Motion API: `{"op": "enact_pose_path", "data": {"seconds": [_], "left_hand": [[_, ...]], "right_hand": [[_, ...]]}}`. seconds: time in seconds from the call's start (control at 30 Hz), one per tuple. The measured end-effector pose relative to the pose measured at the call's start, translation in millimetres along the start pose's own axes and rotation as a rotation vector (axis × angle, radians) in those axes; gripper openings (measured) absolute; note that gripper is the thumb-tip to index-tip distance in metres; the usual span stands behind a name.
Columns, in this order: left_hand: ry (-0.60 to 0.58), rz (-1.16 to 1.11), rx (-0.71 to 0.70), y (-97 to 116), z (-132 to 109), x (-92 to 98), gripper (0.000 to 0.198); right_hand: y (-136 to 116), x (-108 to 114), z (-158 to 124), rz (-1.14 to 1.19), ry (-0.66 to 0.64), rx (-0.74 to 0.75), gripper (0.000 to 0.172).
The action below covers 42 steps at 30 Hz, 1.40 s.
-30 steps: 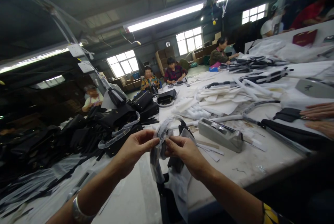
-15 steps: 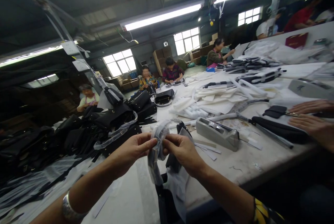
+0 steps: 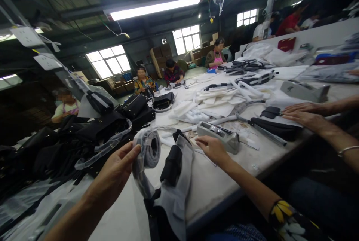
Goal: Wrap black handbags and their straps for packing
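My left hand [image 3: 119, 166] pinches a bag strap [image 3: 139, 158] wrapped in clear plastic and wound into a coil at its upper end. The strap runs down to a black handbag [image 3: 158, 214] upright at the table's near edge, partly covered by white wrapping sheet [image 3: 175, 200]. A black rolled part [image 3: 171, 164] of the bag sticks up beside the coil. My right hand [image 3: 214, 151] is off the strap, its fingers stretched out just in front of a grey tape dispenser [image 3: 228, 143]. Nothing shows in its fingers; whether they touch the dispenser I cannot tell.
Black bags [image 3: 102, 127] are heaped on the left. White foam sheets and tubes [image 3: 213, 98] cover the table's middle. At right, a co-worker's hands [image 3: 305, 115] rest by a black pouch [image 3: 276, 128]; a second dispenser [image 3: 304, 90] stands behind. Several people sit farther back.
My right hand has let go of the strap and moved right to the tape dispenser. My left hand keeps the coil, now turned so its spiral shows. The view has swung right.
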<state>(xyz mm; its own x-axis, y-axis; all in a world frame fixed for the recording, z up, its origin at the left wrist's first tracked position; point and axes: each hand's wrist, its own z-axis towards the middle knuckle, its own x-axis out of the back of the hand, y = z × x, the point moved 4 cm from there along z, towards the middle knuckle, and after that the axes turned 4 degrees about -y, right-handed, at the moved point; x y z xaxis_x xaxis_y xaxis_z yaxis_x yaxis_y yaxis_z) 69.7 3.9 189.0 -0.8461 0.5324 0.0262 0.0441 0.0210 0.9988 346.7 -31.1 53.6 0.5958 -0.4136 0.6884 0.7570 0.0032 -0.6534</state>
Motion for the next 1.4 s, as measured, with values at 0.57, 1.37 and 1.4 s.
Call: {"op": "enact_pose_path", "data": {"seconds": [0.57, 1.37, 1.4], "left_hand": [[-0.021, 0.215, -0.082, 11.4, 23.6, 19.8, 0.044], [-0.170, 0.201, -0.059, -3.8, 56.5, 9.4, 0.039], [-0.173, 0.203, -0.054, -3.2, 55.5, 8.6, 0.038]], "right_hand": [[75.7, -60.9, 36.1, -0.544, -0.419, -0.326, 0.032], [69.5, -16.5, 7.2, 0.213, -0.220, -0.177, 0.031], [69.9, -17.5, 6.8, 0.210, -0.211, -0.174, 0.029]]}}
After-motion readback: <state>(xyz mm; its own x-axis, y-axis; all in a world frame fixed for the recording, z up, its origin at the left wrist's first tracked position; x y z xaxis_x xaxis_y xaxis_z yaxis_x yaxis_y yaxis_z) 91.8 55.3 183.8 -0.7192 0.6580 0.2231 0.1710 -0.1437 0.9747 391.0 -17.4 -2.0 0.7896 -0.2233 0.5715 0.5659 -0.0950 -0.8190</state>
